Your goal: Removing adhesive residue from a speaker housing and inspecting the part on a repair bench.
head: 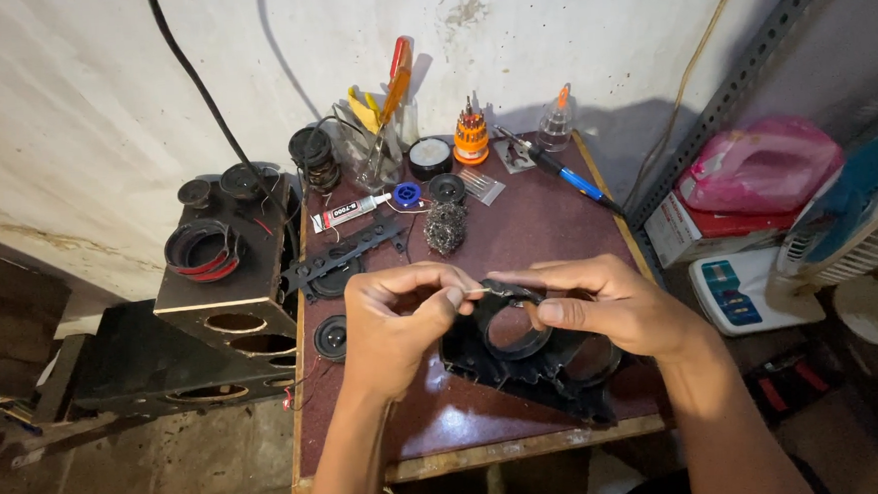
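We note a small repair workshop: soldering iron [564,177], screwdriver bit set [470,135], glue tube [352,211], speaker box [228,263] crowd the worn table [548,231].

table [558,221]: maroon top | glue tube [352,211] | wire scrubber [445,227] | black frame [530,357]

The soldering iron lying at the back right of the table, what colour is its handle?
Blue, on the soldering iron, seen in the head view.
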